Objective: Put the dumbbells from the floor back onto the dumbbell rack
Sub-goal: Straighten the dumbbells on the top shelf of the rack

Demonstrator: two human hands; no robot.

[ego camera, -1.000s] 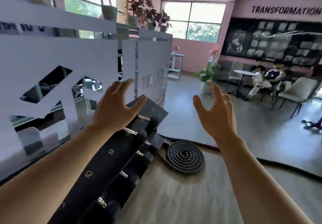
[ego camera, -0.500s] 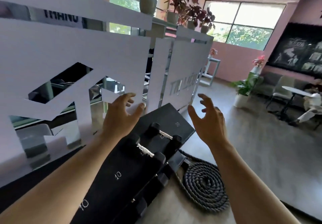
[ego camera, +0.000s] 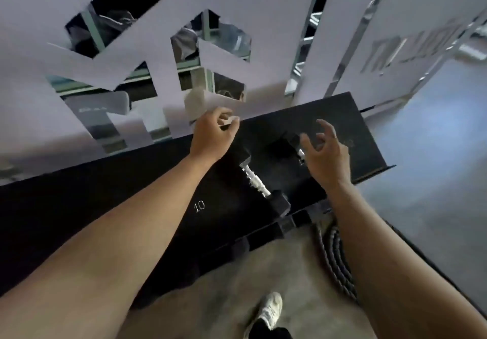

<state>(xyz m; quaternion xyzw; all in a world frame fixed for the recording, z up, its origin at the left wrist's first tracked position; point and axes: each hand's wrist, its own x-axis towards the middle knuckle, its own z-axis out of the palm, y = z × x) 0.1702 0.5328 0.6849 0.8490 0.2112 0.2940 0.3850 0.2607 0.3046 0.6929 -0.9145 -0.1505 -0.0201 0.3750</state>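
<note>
The black dumbbell rack [ego camera: 350, 127] runs from lower left to upper right, with a white "10" printed on its sloped top shelf. A black hex dumbbell [ego camera: 255, 180] with a chrome handle lies on that shelf. A second dumbbell [ego camera: 282, 145] lies just right of it, partly hidden. My left hand [ego camera: 213, 134] hovers over the shelf's back edge, fingers curled in, holding nothing. My right hand [ego camera: 325, 151] hangs over the second dumbbell with fingers spread, not touching it. More dark dumbbells [ego camera: 263, 236] sit on the lower tier.
A white cut-out partition [ego camera: 276, 22] stands right behind the rack. A coiled dark battle rope [ego camera: 334, 257] lies on the floor at the rack's right end. My white shoe [ego camera: 268, 312] is on the grey floor in front of the rack.
The view has tilted down onto the rack. Both hands have dropped closer to the top shelf; the left hand's fingers have curled in, the right stays spread.
</note>
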